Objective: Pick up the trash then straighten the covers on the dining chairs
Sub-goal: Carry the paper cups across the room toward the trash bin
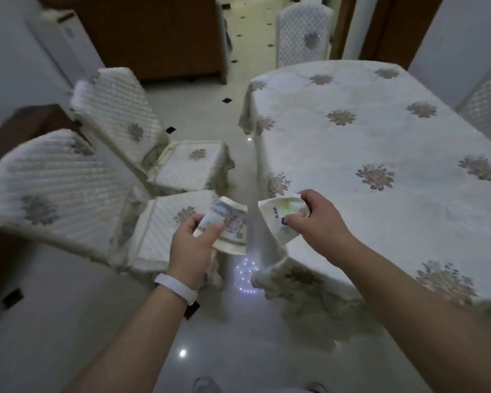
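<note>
1. Two pieces of trash are held above the floor (238, 350), between the chairs and the counter (366, 143).
2. One printed wrapper (233, 222) is pinched by the left hand (192, 242); one white band (177, 287) is worn on that wrist.
3. A second wrapper (281, 215) is pinched by the right hand (319, 219) at the counter's near edge.
4. Four covered chairs are seen: a near chair (68, 188) and a farther chair (119, 114) at the left, a third chair (304, 35) beyond the counter, and a fourth chair (488, 109) at the right edge.

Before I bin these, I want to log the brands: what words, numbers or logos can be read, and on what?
White wrapper with a green mark, in the right hand: dark blue characters, too blurred to read.
Cream wrapper with blue-grey ornament, in the left hand: no readable text.
No other text shows.
</note>
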The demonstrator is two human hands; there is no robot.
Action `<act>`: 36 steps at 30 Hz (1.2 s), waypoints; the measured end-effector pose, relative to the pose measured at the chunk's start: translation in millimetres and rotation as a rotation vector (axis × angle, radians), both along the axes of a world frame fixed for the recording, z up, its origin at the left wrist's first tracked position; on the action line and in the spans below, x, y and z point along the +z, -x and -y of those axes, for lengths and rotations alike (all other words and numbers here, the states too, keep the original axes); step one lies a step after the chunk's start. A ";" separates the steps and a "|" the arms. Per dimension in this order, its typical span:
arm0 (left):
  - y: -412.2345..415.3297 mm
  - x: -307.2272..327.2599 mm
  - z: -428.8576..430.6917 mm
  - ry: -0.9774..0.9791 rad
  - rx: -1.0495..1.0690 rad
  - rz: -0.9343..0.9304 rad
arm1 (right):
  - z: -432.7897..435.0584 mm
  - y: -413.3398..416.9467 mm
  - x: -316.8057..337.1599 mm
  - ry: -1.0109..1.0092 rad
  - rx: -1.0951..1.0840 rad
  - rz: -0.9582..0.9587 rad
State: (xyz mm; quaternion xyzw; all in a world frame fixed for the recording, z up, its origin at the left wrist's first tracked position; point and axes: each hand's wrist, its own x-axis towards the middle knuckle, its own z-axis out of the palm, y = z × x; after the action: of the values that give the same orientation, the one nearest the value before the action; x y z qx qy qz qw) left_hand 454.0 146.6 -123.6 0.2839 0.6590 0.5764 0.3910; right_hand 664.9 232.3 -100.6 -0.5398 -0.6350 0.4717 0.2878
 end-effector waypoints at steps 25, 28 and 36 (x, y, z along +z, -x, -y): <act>409.9 -18.6 218.2 -0.035 0.707 0.032 | 113.1 508.0 -5.7 -0.014 0.690 0.051; 441.6 -22.7 217.0 -0.014 0.746 0.035 | 109.0 551.6 -16.7 0.008 0.734 0.044; 553.5 -13.5 193.6 0.045 0.841 0.018 | 68.6 683.3 -18.8 0.029 0.826 0.009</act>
State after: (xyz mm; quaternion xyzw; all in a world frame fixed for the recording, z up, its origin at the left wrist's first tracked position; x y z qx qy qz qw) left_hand -99.4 -47.1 -137.0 -0.0236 0.7264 0.6737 0.1338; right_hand -18.3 163.7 -119.5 -0.2455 -0.7927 0.5543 0.0639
